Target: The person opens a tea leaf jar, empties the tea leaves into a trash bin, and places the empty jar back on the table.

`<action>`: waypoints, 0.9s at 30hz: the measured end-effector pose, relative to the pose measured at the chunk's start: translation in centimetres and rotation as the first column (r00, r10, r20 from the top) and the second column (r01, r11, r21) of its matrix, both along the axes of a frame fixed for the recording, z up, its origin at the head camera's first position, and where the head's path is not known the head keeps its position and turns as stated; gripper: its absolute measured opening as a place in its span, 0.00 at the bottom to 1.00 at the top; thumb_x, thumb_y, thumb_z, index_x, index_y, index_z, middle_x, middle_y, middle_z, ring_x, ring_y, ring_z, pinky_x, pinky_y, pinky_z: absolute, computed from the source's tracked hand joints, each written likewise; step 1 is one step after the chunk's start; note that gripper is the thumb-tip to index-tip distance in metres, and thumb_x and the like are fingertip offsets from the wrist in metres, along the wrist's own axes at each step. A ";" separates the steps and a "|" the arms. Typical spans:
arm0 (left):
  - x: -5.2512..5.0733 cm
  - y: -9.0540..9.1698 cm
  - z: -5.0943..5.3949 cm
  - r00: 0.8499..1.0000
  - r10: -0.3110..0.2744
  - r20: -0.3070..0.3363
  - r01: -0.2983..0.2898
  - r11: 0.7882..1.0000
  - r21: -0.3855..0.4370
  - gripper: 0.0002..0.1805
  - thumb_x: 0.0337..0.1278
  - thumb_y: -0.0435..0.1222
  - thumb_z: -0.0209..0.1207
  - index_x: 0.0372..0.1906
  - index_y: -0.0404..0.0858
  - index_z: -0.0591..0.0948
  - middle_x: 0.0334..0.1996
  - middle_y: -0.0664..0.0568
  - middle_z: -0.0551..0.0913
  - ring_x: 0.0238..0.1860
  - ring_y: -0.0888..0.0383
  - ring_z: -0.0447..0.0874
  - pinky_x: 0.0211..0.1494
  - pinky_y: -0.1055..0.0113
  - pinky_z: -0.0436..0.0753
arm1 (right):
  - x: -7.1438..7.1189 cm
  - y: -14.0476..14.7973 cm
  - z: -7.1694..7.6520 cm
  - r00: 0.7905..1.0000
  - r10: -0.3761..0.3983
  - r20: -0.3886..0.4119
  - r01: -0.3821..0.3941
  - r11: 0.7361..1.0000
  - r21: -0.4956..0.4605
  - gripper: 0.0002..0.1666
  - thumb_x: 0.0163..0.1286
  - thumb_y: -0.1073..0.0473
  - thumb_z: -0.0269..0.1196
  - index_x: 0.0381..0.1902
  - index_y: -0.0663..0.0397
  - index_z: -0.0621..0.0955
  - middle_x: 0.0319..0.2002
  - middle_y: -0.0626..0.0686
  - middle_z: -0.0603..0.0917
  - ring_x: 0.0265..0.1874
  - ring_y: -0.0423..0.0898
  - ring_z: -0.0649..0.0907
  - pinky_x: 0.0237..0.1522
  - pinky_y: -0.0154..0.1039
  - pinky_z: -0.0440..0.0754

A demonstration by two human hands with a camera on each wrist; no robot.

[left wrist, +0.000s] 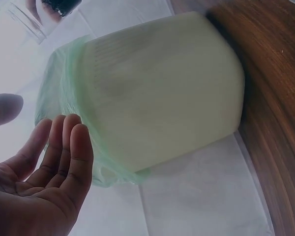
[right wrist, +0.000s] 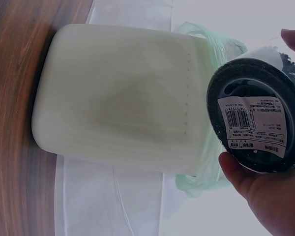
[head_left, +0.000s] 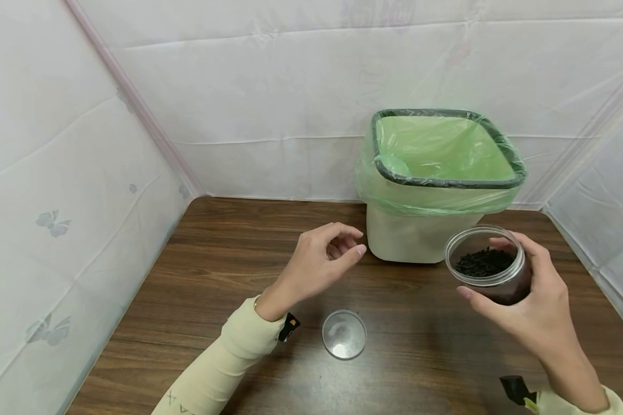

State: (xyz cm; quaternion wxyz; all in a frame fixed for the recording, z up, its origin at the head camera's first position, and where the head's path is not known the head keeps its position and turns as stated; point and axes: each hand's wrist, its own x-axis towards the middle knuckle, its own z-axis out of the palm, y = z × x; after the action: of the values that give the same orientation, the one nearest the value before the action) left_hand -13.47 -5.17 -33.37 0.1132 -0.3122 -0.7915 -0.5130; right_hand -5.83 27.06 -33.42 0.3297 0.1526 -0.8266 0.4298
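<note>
My right hand [head_left: 545, 294] grips a clear, lidless jar [head_left: 519, 282] around its side, to the right of and in front of the bin. Dark, dry leaf-like bits [head_left: 484, 263] that look like loose tea lie inside it. A label with a barcode [right wrist: 253, 123] shows on the jar's underside in the right wrist view. My left hand [head_left: 319, 256] hovers over the table left of the bin, fingers loosely bent and holding nothing. On the table below it lies a round clear lid [head_left: 344, 334].
A pale bin [head_left: 410, 230] with a dark rim and a green plastic liner [head_left: 441, 150] stands at the back right of the brown wooden table [head_left: 213, 253]. White sheeting [head_left: 270, 86] hangs behind and at both sides.
</note>
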 end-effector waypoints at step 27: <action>-1.4 0.5 1.8 0.998 0.028 0.056 -0.029 0.999 0.030 0.09 0.64 0.37 0.64 0.46 0.39 0.85 0.31 0.57 0.84 0.31 0.63 0.82 0.38 0.61 0.85 | 0.8 -1.3 2.8 0.999 -0.024 -0.035 0.022 0.998 -0.056 0.58 0.28 0.80 0.76 0.66 0.69 0.74 0.55 0.51 0.82 0.46 0.36 0.78 0.45 0.21 0.69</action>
State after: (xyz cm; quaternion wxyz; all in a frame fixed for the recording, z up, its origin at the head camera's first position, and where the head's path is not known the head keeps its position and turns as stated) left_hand -14.83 -4.62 -31.59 0.1032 -0.2847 -0.7908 -0.5319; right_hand -5.03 25.74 -30.60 0.3534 0.1417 -0.8100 0.4459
